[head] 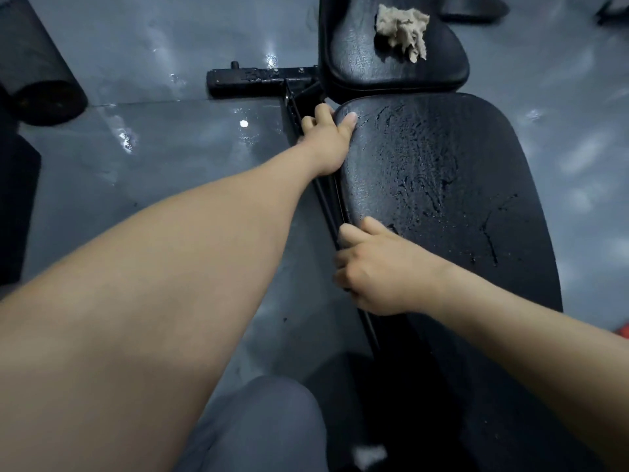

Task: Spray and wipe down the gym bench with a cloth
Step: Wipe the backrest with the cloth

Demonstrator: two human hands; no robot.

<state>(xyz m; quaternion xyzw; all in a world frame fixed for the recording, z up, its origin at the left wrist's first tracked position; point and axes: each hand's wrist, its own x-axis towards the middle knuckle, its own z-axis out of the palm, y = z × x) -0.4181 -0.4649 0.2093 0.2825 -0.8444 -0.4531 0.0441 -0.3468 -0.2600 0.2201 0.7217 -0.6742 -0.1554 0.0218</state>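
On my feed, the left hand's [326, 141] thumb [350, 119] lies flat on the top corner of the back pad [442, 185]. Its fingers [321, 114] curl down over the pad's rim, so the hand is clamped on that corner. Nearer to me, the right hand [377, 270] grips the same left edge. Its fingers [354, 233] are bent together and hooked over the side, with the tips hidden below the pad. Both bare forearms reach in from the bottom of the view.

The back pad is black and textured, with a wet film and beaded drops across its middle. Beyond it, just past a narrow gap, sits the black seat pad [367, 69]. The cloth [403, 28], a crumpled beige wad, lies on top of it, well apart from both hands.

A black steel crossbar [258, 80] sticks out left from under the pads onto the glossy grey floor [170, 148]. A black roller [37, 80] lies at the upper left. A knee in grey fabric [258, 420] shows at the bottom.
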